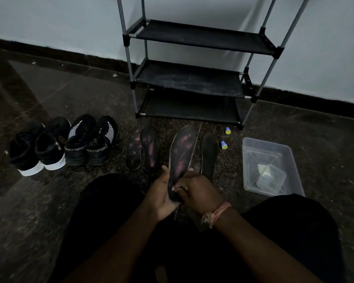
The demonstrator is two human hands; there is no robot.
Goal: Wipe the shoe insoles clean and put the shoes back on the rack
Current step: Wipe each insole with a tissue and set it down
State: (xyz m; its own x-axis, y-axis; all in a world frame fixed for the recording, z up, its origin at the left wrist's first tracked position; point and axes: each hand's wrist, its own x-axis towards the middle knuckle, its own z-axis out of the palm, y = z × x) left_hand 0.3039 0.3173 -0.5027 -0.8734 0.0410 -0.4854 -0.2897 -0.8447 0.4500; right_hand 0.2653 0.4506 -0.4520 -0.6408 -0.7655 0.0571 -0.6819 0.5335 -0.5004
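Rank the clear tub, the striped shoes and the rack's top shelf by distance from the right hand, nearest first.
From the right hand:
1. Clear tub, on the floor to its right.
2. Striped shoes, off to the left.
3. Top shelf, up by the wall.

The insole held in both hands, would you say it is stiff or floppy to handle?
Probably flexible: the insole looks thin at its edge. It stands upright though the left hand and right hand grip only its heel, so it likely has some stiffness and is light.
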